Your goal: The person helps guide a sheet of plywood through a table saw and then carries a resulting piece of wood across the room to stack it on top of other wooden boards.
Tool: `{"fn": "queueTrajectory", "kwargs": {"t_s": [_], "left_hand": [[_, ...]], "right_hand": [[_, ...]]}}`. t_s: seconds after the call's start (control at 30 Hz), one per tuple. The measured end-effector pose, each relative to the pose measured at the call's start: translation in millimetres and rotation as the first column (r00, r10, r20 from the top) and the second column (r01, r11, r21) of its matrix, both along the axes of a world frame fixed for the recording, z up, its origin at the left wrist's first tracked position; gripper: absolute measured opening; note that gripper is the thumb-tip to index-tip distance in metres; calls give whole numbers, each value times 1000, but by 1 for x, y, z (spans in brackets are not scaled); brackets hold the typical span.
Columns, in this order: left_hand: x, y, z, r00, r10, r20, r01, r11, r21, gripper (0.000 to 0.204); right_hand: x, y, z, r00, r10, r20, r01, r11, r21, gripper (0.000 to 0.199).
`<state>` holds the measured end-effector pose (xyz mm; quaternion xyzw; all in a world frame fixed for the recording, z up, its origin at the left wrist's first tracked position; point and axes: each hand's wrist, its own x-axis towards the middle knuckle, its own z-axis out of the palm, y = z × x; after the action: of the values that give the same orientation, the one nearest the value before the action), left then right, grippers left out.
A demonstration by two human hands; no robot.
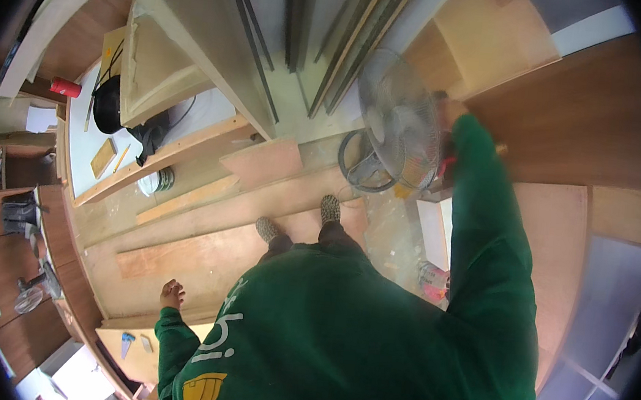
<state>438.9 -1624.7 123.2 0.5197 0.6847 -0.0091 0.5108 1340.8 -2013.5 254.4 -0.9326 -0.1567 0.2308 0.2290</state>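
A standing fan (pixel 400 123) with a round wire guard is ahead to the right, its dark ring-shaped base (pixel 369 163) on the floor. Stretched out in its green sleeve, my right arm reaches the back of the fan. My right hand (pixel 451 114) is blurred there beside the guard, and its fingers cannot be made out. Low on the left, my left hand (pixel 173 294) hangs over the boards with loosely bent fingers, somewhat apart, and nothing visible in it. Long wooden boards (pixel 202 247) lie on the floor beneath my feet.
Dark strips (pixel 349 46) lean upright at the back. A wooden-edged workbench (pixel 164 160) on the left bears a black round object (pixel 106 105) and a pencil. A bucket (pixel 156 181) stands by it. A large brown panel (pixel 579 116) is at right, above a pinkish board (pixel 550 273).
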Motion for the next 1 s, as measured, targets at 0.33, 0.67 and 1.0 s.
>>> {"fn": "queueTrajectory", "kwargs": {"t_s": [0.33,0.67,1.0], "left_hand": [[-40,-179,-28,931,-356,-80,335,921,-199,30],[46,-187,19,999,-29,25,33,982,-185,29],[76,-188,27,994,-99,-38,88,972,-217,38]], "right_hand": [[47,27,-57,958,181,-223,-197,979,-49,22],[59,14,-83,960,195,-199,-233,954,-188,30],[147,-107,-59,982,182,44,-176,978,-112,27]]}}
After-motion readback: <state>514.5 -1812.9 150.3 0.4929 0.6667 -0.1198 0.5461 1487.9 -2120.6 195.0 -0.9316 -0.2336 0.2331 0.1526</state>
